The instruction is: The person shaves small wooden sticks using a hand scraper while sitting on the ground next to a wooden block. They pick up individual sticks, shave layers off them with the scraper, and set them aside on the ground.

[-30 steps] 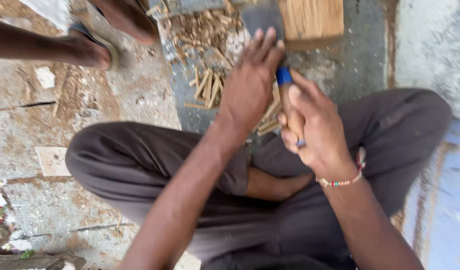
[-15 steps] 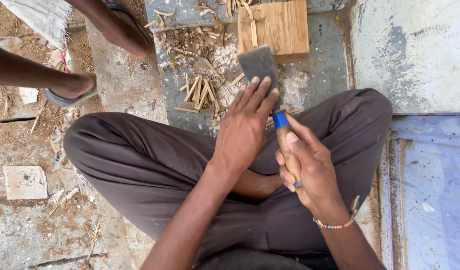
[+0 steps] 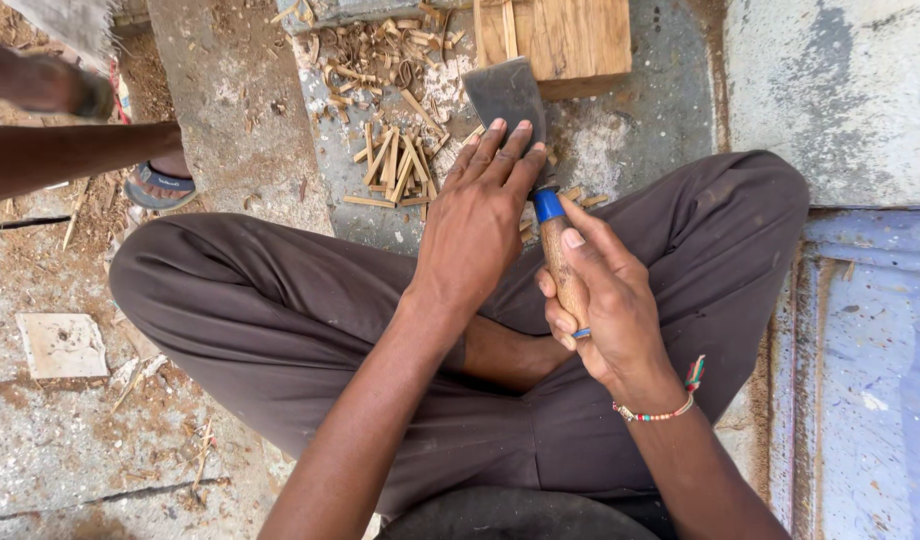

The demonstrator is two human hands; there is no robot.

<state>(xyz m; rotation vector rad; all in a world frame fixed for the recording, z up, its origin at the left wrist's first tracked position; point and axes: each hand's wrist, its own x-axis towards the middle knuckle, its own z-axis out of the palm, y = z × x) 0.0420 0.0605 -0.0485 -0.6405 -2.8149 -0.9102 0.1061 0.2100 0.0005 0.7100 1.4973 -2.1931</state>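
Right hand [image 3: 610, 310]: you grip the hatchet [image 3: 525, 150] by its wooden handle.
Left hand [image 3: 477, 215]: your fingers lie flat, spread on the hatchet's blade.
Wood block [image 3: 570, 40]: just beyond the hatchet.

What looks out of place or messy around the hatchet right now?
Wood chips lie scattered on the concrete between the wooden block and the crossed legs. The left hand presses flat on the hatchet blade; the right hand grips its handle.

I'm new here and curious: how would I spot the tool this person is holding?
Start at the wooden block at the top. Below it lies a broad grey blade under the left hand. Its wooden handle, alone with a blue collar, sits in the right hand.
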